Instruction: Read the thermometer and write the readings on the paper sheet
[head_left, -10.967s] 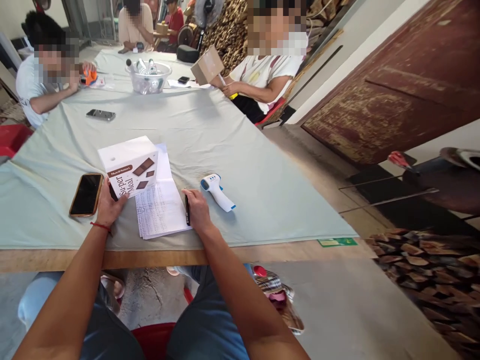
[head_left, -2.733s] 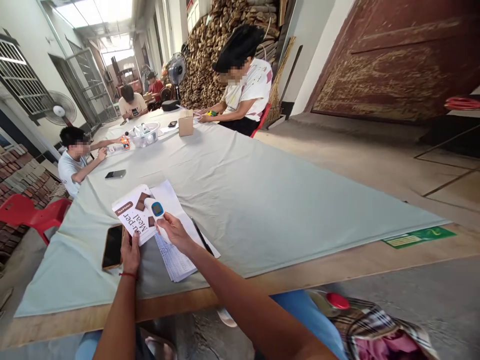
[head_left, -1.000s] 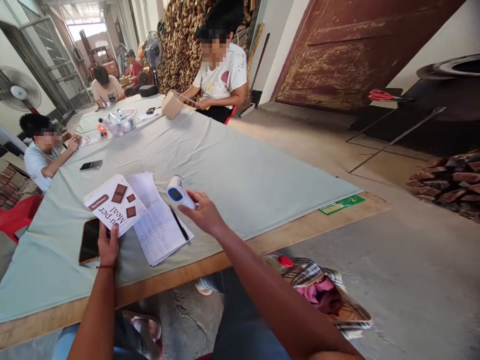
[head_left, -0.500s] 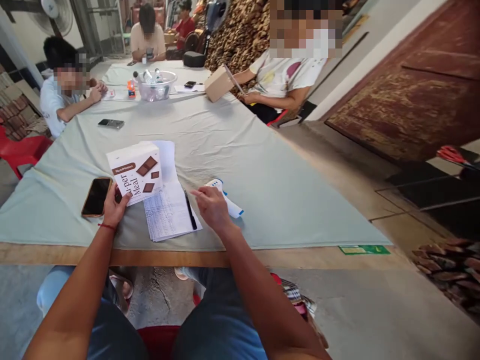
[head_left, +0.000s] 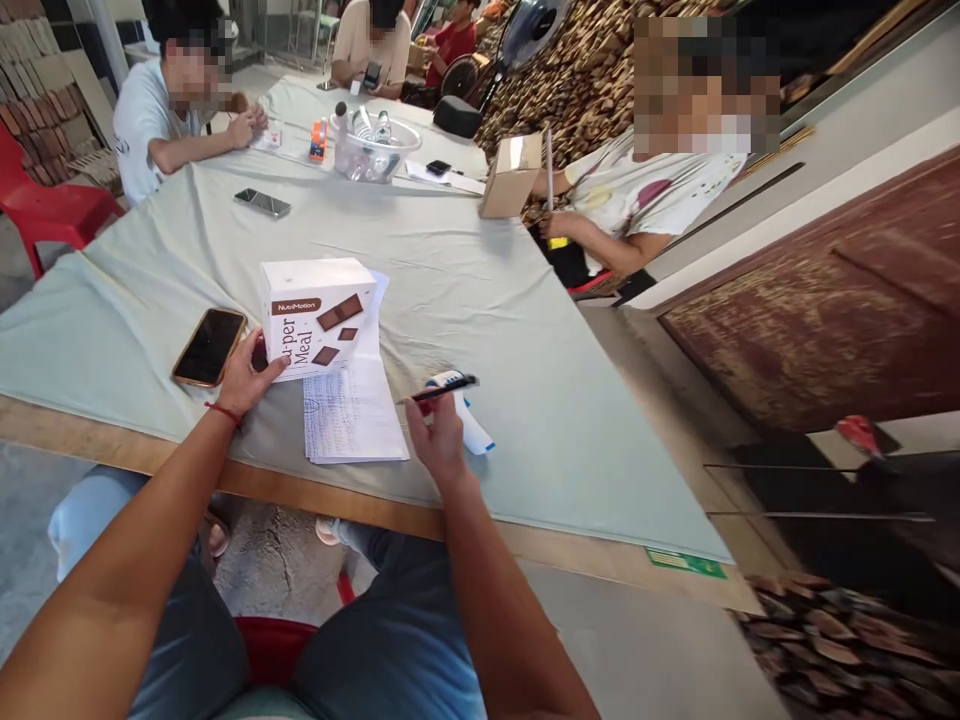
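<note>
My left hand grips the lower left corner of a white box printed with brown chocolate pieces, thumb on its front. The box stands upright on sheets of paper covered with handwriting. My right hand holds a black pen between its fingers, raised to the right of the sheets. Behind that hand lies a white and blue device, partly hidden. A dark-screened phone in a gold-brown case lies just left of my left hand.
Farther off on the cloth-covered table are a grey phone, a clear basin of bottles and an orange item. At the right side a person holds a cardboard box. Other people sit at the left and far end.
My right hand has picked up the pen from the papers and lifted it. The white box has turned more upright in my left hand. The whole view has tilted.
</note>
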